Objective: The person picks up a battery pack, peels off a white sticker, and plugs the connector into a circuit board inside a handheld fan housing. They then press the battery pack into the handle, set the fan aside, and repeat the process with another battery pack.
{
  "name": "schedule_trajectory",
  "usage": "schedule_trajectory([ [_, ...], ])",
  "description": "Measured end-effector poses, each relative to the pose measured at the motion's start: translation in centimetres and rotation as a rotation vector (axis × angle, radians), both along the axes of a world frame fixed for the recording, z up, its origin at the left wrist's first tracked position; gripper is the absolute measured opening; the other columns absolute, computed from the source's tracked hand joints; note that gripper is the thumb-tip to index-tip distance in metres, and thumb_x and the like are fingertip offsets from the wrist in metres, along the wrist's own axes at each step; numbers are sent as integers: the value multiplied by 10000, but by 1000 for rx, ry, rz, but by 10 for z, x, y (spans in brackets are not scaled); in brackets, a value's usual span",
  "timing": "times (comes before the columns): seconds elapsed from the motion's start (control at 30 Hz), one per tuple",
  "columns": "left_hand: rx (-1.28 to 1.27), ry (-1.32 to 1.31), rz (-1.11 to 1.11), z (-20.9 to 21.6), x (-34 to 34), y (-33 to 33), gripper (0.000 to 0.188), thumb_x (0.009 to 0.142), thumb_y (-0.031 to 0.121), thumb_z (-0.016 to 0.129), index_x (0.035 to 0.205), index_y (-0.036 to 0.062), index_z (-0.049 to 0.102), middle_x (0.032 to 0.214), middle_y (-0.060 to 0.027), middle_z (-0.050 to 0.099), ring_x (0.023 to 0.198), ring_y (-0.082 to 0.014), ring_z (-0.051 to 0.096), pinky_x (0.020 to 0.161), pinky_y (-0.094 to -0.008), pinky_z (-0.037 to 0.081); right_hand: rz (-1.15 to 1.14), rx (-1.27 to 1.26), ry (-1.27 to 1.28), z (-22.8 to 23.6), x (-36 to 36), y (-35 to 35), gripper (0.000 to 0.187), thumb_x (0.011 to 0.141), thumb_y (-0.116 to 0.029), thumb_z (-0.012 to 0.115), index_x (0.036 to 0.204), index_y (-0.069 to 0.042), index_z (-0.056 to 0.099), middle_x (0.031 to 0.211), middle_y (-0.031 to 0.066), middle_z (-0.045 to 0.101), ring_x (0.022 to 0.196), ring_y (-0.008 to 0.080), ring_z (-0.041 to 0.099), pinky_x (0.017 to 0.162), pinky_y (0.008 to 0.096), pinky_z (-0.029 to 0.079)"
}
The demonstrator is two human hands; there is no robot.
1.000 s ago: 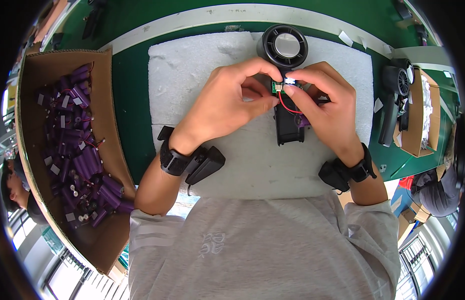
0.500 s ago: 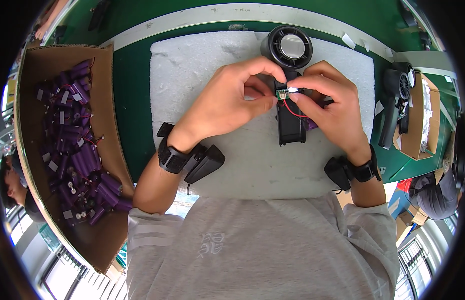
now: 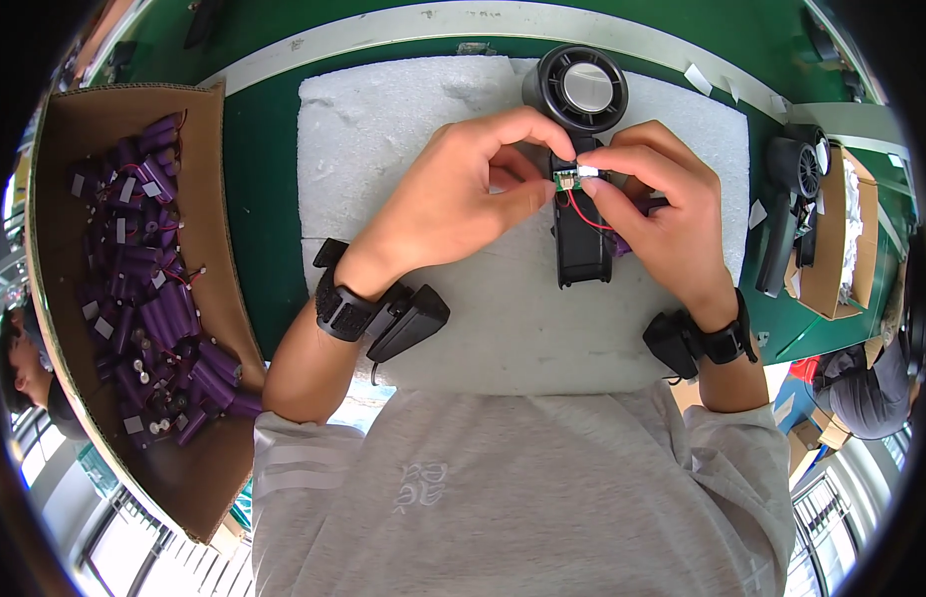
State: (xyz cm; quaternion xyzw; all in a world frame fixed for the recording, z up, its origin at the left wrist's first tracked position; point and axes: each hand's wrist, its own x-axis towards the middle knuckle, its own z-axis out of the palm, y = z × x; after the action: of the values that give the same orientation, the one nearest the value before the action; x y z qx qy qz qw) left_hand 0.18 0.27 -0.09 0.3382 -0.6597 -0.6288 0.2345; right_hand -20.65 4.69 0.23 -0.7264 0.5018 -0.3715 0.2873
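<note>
Your left hand (image 3: 453, 199) and right hand (image 3: 662, 214) meet fingertip to fingertip in the upper middle of the frame, both pinching a small green circuit board (image 3: 565, 180) with a white connector and red wire (image 3: 582, 211). It sits directly over the black handheld fan (image 3: 580, 244), whose long axis runs up and down the frame, round head toward the top. The white foam pad (image 3: 383, 129) leaves open room to the left; the cardboard box of purple battery cells (image 3: 134, 269) lies well apart at far left.

Green workbench (image 3: 264, 214), white foam mat (image 3: 403, 129) on top — bright windows (image 3: 134, 527) below
</note>
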Motion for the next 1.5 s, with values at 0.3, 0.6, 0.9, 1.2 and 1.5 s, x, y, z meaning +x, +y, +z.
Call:
schedule_trajectory([
  [0.3, 0, 11, 25, -2, 0, 3, 247, 853, -80, 607, 1082, 10, 585, 1002, -33, 614, 855, -105, 623, 749, -244, 512, -51, 82, -10, 2, 3, 4, 210, 767, 33, 704, 969, -24, 697, 898, 51, 605, 612, 73, 566, 517, 196, 429],
  [0.6, 0, 11, 148, -7, -6, 7, 222, 825, -67, 597, 1020, 34, 631, 813, -45, 639, 699, -99, 607, 622, -246, 484, -29, -104, 124, 0, 4, 2, 215, 767, 23, 713, 974, -30, 698, 872, 36, 600, 588, 63, 543, 514, 193, 421],
  [0.9, -286, -78, 73, -3, -6, 5, 367, 800, -117, 560, 1068, 80, 716, 858, -53, 633, 722, -115, 574, 611, -246, 446, -148, 228, -59, 0, 5, 3, 238, 787, 0, 712, 997, -33, 605, 756, -10, 558, 554, 24, 486, 491, 187, 370],
  [1.2, -266, -73, 84, -4, -5, 7, 374, 781, -129, 532, 1036, 69, 719, 907, -72, 627, 716, -129, 561, 603, -249, 427, -3, 373, -45, 8, 2, 3, 348, 769, 2, 717, 1074, -52, 559, 721, -12, 529, 546, 33, 462, 495, 191, 363],
  [1.5, -287, 22, 112, -9, 2, -3, 362, 808, -136, 532, 1089, 39, 679, 1006, -85, 601, 809, -142, 600, 698, -248, 503, 138, 159, 73, 12, -2, 1, 646, 671, 6, 741, 1272, -94, 525, 990, 61, 541, 798, 149, 567, 642, 261, 474],
])
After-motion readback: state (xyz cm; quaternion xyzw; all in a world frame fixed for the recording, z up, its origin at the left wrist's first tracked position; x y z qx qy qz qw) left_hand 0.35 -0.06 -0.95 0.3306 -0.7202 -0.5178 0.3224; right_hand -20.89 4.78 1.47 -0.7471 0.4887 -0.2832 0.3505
